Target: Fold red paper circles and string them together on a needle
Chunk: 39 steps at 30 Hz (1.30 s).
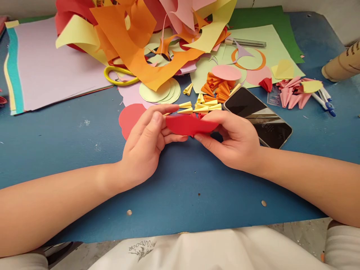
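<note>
A red paper piece (192, 125) with a curved lower edge is held above the table between my two hands. My right hand (234, 137) pinches its right end between thumb and fingers. At the left end, my left hand (149, 138) has its fingers curled around the paper, with the thumb pointing up. Whether the paper is folded or seen at a slant, I cannot tell. Red paper rounds (131, 120) lie beside my left hand, partly covered by it. Just beyond the fingers are several small yellow paper cones (201, 108).
A phone (260, 118) lies right of my right hand. Behind are orange paper cones (219, 88), pale green discs (159, 92), yellow-handled scissors (120, 76) and a heap of paper scraps (168, 71). Pink cones (295, 93), pens (323, 99) and a brown cylinder (341, 62) stand right; paper sheets (59, 63) left.
</note>
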Available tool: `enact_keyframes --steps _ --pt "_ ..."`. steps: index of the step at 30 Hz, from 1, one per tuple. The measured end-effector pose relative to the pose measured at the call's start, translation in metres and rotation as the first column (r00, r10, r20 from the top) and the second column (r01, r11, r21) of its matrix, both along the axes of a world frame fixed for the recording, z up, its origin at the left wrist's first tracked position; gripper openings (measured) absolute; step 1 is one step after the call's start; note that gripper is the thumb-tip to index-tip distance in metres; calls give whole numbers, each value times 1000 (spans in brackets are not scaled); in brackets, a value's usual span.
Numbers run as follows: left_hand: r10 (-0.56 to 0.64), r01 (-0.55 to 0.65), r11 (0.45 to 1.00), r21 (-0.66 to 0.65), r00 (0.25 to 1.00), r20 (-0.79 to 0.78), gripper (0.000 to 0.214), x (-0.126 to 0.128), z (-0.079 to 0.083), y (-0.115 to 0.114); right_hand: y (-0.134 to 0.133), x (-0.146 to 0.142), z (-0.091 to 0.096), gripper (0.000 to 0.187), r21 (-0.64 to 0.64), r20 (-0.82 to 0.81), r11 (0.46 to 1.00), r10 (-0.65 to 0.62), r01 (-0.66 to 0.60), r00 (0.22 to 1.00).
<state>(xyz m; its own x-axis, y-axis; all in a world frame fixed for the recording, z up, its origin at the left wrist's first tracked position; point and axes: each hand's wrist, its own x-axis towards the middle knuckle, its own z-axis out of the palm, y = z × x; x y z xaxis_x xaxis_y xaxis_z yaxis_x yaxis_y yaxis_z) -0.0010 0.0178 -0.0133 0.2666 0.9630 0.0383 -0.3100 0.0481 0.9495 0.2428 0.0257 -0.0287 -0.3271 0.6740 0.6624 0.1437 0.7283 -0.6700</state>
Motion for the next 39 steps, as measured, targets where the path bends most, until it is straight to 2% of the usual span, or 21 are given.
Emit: enact_keyframes --steps 4,9,13,15,17,19,20,22,23,25,32,37,39 --pt "-52 56 998 43 994 -95 38 -4 -2 1 1 4 8 15 121 118 993 -27 13 993" --pt "40 -31 997 66 987 -154 32 -5 -2 1 -7 7 10 13 219 140 965 -178 145 974" --pt "-149 161 975 152 985 -88 32 -5 -1 0 -11 6 7 18 296 188 942 -217 156 958" --pt "-195 219 955 201 972 -134 41 -5 2 -1 -10 3 6 22 367 203 918 -235 148 951" --pt "-148 193 958 213 966 -211 44 -4 4 -2 -9 1 5 21 439 219 889 -250 134 943" --pt "-76 139 964 226 961 -267 39 -3 5 -3 -9 1 6 11 462 251 881 -237 99 938" --pt "-51 121 964 236 958 -283 36 -2 5 -3 -9 2 8 9 466 257 882 -216 75 942" --pt "-41 117 961 251 956 -289 34 -2 4 -3 -10 4 12 22 473 231 880 -171 43 958" --pt "-51 126 960 252 958 -282 34 -2 3 -3 -10 5 14 26 449 235 891 -187 64 954" --pt "-85 151 956 250 963 -256 36 -2 2 -3 -10 6 14 23 386 270 916 -224 108 936" --pt "-62 130 964 233 958 -279 39 -2 5 -3 -4 4 1 35 314 209 945 -165 93 964" --pt "-4 72 968 241 962 -272 25 -1 5 -3 -4 5 2 40 291 206 956 -98 35 974" --pt "-8 73 963 258 969 -246 26 -1 4 -2 -4 6 2 43 295 181 955 -73 16 981"
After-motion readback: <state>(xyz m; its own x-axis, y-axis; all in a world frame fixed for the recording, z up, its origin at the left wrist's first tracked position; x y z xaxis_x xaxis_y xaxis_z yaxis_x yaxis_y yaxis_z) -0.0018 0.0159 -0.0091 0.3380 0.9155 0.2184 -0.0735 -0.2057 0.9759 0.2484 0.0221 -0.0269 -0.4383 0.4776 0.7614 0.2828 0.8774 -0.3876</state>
